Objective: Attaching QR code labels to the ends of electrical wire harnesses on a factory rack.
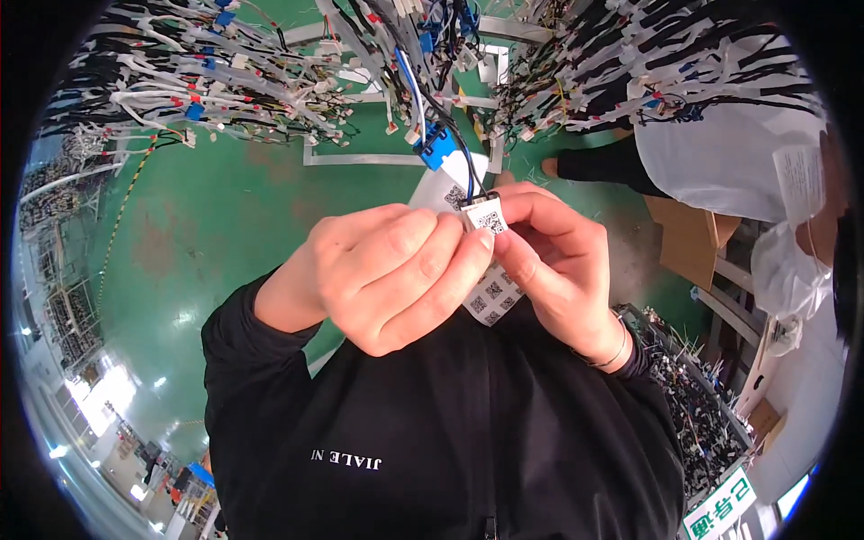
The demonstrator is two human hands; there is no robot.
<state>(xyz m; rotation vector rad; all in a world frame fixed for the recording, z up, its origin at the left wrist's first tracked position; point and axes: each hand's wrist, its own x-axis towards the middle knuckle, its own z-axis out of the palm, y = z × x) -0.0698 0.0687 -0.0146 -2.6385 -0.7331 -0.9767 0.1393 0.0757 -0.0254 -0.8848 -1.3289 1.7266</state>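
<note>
My left hand (387, 274) and my right hand (553, 261) meet at chest height, fingertips pinched together on a small white connector with a square-code label (487, 219). Dark and blue wires run up from it to a blue connector (438, 144) and into the hanging harnesses. A white strip of square-code stickers (491, 297) passes behind my fingers; its upper end shows above my left hand and its lower end below my right thumb. My sleeves and jacket (450, 450) are black.
Bundles of wire harnesses (225, 81) with white tags hang across the top. A person in a white coat (720, 153) stands at the right beside a cardboard box (688, 238). A bin of dark wires (702, 414) is at the lower right. The floor (225, 225) is green.
</note>
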